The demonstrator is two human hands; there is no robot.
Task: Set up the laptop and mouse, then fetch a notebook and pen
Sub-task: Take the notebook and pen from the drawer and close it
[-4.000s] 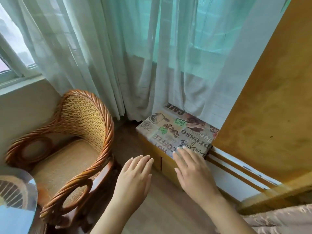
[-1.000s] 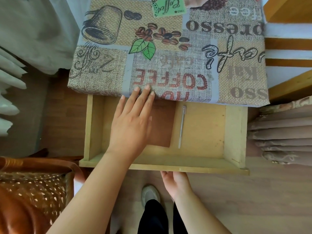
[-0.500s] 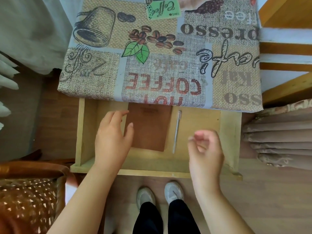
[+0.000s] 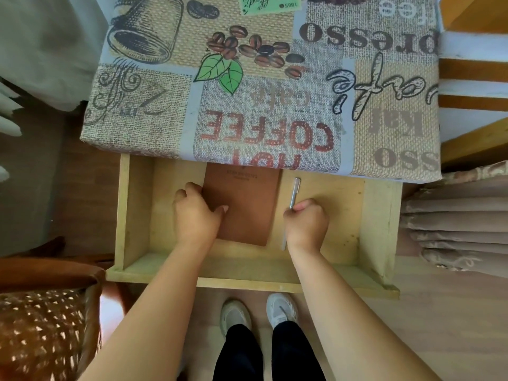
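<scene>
Two white shoes (image 4: 258,312) and dark trouser legs are seen at the bottom of the view, standing on a pale wooden floor (image 4: 439,325). A wicker chair (image 4: 46,325) is seen at the lower left. Just beyond the shoes, a wooden drawer (image 4: 247,273) is pulled out, and both forearms are extended over its front wall. The left hand (image 4: 195,215) is closed on the left edge of a brown notebook (image 4: 247,204), thumb on the cover, fingers curled at the edge. The notebook lies flat on the drawer floor, its far end hidden under the cabinet top. The right hand (image 4: 308,224) is closed around a silver pen (image 4: 293,193), which lies just right of the notebook; both ends of the pen are seen past the fist. Beyond the drawer, the top is covered by a coffee-print cloth (image 4: 261,86). Curtains (image 4: 41,50) are seen at the far left.
</scene>
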